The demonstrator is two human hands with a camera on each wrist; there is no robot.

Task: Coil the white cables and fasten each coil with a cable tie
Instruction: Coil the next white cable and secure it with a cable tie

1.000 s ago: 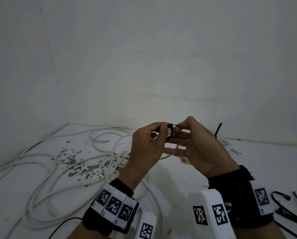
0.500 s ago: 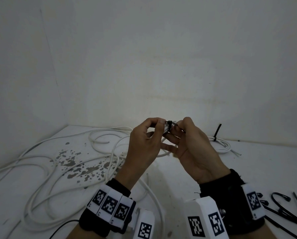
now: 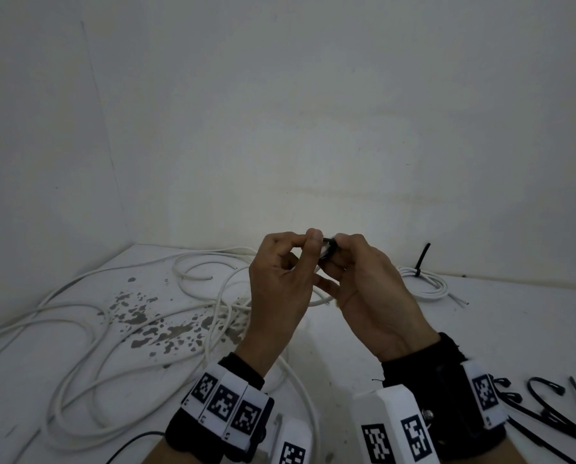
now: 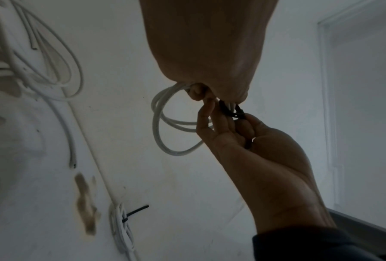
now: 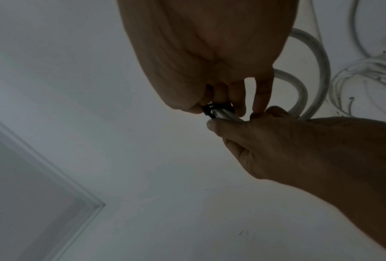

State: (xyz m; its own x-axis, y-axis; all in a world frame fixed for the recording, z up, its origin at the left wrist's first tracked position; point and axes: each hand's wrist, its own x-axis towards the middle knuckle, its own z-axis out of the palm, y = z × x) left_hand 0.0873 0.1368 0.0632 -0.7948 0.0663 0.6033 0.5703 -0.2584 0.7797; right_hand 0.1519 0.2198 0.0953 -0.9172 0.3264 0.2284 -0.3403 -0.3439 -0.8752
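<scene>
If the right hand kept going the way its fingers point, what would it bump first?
Probably the left hand: the right hand points at it, both pinching the small white cable coil and black cable tie.

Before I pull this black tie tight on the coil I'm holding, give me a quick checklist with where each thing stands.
1. Left hand pinches the small white cable coil: ok.
2. Black plastic cable tie loops round the coil's strands: ok.
3. Right hand grips the tie: ok.
4. Tie tail threaded through its head: cannot tell.
5. Coil clear of the loose white cables on the table: ok.
6. Spare black ties nearby: ok.
</scene>
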